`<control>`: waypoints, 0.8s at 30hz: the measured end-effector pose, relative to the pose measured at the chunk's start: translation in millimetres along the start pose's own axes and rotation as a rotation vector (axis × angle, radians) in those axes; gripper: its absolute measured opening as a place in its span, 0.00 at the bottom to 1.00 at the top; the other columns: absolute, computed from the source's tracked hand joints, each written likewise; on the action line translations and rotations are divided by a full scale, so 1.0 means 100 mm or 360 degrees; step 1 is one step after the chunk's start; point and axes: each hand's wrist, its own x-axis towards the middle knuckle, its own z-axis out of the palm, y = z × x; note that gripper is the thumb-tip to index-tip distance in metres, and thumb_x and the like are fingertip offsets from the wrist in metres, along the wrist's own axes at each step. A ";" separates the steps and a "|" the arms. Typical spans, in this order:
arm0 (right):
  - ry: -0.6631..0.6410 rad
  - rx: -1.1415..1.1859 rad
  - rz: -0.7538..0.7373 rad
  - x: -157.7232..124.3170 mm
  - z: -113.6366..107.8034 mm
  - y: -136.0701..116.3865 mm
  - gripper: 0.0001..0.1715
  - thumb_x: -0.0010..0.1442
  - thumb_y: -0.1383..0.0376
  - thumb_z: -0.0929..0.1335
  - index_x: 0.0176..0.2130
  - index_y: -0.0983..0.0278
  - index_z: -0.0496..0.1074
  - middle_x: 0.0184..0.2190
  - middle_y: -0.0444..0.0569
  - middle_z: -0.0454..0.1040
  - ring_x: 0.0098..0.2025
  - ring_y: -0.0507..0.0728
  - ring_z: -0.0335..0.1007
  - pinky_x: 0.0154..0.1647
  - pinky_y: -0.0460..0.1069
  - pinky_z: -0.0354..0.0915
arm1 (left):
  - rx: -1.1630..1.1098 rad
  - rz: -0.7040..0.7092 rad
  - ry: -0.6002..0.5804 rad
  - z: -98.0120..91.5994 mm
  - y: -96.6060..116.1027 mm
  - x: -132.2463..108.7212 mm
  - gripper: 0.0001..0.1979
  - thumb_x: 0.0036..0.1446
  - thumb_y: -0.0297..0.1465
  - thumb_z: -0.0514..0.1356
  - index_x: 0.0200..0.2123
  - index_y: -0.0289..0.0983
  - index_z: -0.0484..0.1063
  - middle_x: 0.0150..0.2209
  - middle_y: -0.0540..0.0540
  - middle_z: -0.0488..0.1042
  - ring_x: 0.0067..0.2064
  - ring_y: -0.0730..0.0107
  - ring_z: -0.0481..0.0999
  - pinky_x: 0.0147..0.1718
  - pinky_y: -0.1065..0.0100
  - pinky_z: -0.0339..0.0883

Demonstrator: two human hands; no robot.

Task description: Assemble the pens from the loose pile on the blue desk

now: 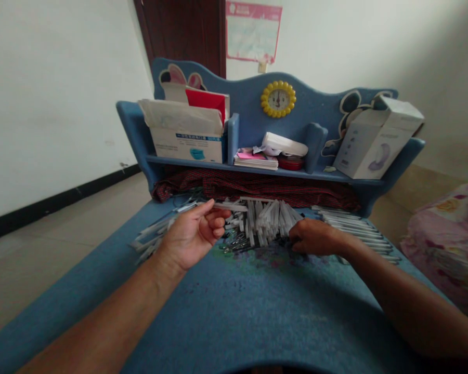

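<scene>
The left hand (pixel 193 236) is palm-up over the blue surface (pixel 234 311), its fingers curled in. Thumb and forefinger pinch one end of a thin white tube (pixel 229 206), which runs level to the right from the fingertips and ends over the pile (pixel 265 221). The pile is a loose heap of the same white tubes, lying at the far side of the surface between the two hands, with small dark metal parts (pixel 236 244) scattered at its near edge.

The right hand (pixel 315 236) lies knuckles-up at the pile's right edge, touching it, with its fingers bent down into the tubes. Whether it grips anything cannot be told.

More tubes lie in a fan (pixel 152 236) just left of the left hand, and a neat row (pixel 359 226) lies just beyond the right wrist. Behind the pile a red checked cloth (pixel 257 187) is tucked under a blue shelf (pixel 257 170), which carries boxes (pixel 187 137) and a yellow clock (pixel 278 98).
</scene>
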 end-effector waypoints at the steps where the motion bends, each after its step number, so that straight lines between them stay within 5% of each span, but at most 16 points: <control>1: 0.0050 0.0227 -0.0039 -0.01 0.01 0.00 0.07 0.50 0.69 0.66 0.28 0.67 0.75 0.22 0.47 0.74 0.26 0.53 0.70 0.25 0.45 0.59 | 0.0004 0.0000 -0.0005 0.00 -0.01 0.00 0.14 0.62 0.24 0.50 0.26 0.30 0.70 0.22 0.42 0.74 0.16 0.79 0.66 0.13 0.78 0.60; 6: 0.0254 0.1519 -0.0258 -0.02 0.10 -0.10 0.10 0.53 0.62 0.69 0.33 0.67 0.75 0.21 0.42 0.72 0.21 0.48 0.67 0.21 0.42 0.63 | 0.0005 -0.0037 -0.0023 0.02 -0.04 -0.02 0.14 0.62 0.24 0.50 0.26 0.30 0.69 0.23 0.41 0.75 0.16 0.78 0.67 0.13 0.77 0.60; 10: 0.0431 0.1987 -0.0357 0.00 0.19 -0.23 0.14 0.48 0.61 0.74 0.34 0.68 0.77 0.21 0.44 0.74 0.20 0.48 0.68 0.22 0.43 0.67 | 0.0033 -0.0065 -0.0057 0.03 -0.07 -0.04 0.14 0.62 0.24 0.50 0.25 0.29 0.69 0.22 0.41 0.75 0.16 0.78 0.68 0.13 0.77 0.60; 18: 0.0566 0.2145 -0.0411 0.02 0.24 -0.32 0.13 0.47 0.62 0.75 0.32 0.67 0.76 0.19 0.44 0.74 0.18 0.48 0.69 0.20 0.42 0.68 | 0.0102 -0.0147 -0.0178 0.01 -0.15 -0.05 0.14 0.62 0.26 0.51 0.27 0.28 0.70 0.23 0.42 0.75 0.17 0.77 0.70 0.14 0.78 0.63; 24: 0.0459 0.2010 -0.0334 -0.02 0.18 -0.40 0.09 0.49 0.64 0.73 0.28 0.68 0.73 0.18 0.43 0.72 0.18 0.47 0.67 0.20 0.41 0.66 | 0.0175 -0.0165 -0.0204 0.02 -0.22 -0.06 0.11 0.61 0.26 0.53 0.28 0.29 0.69 0.24 0.42 0.76 0.17 0.77 0.70 0.14 0.77 0.64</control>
